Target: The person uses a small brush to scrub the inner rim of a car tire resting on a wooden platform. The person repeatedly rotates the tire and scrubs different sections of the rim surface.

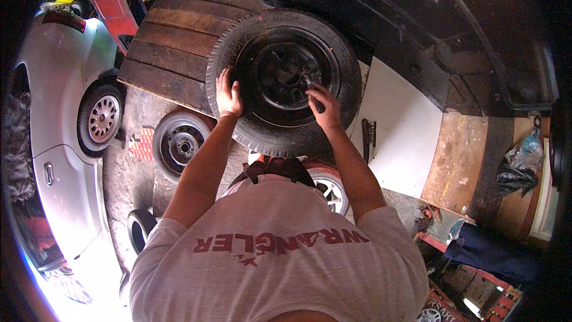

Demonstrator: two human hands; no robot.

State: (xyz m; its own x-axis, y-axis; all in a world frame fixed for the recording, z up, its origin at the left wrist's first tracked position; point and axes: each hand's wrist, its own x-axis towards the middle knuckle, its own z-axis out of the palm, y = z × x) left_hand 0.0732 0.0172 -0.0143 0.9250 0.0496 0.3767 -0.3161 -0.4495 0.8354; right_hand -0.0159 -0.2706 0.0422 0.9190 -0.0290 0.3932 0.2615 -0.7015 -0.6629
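A black tyre [280,135] mounted on a dark steel wheel [287,71] lies flat in front of me, at the edge of a wooden bench top. My left hand [229,96] rests on the left side of the tyre, fingers stretched out along the sidewall near the rim. Over the right half of the wheel, my right hand [325,107] is closed around a short tool with a dark handle [316,105]. The tool's tip lies near the wheel's middle; its exact kind I cannot make out against the black steel.
Dark wooden planks [179,36] stretch behind the tyre. Two dark slim tools [369,137] lie on a white sheet [405,137] at right. Another wheel [179,146] is on the floor, beside a silver car [68,113]. A large black panel [381,18] spans the upper right.
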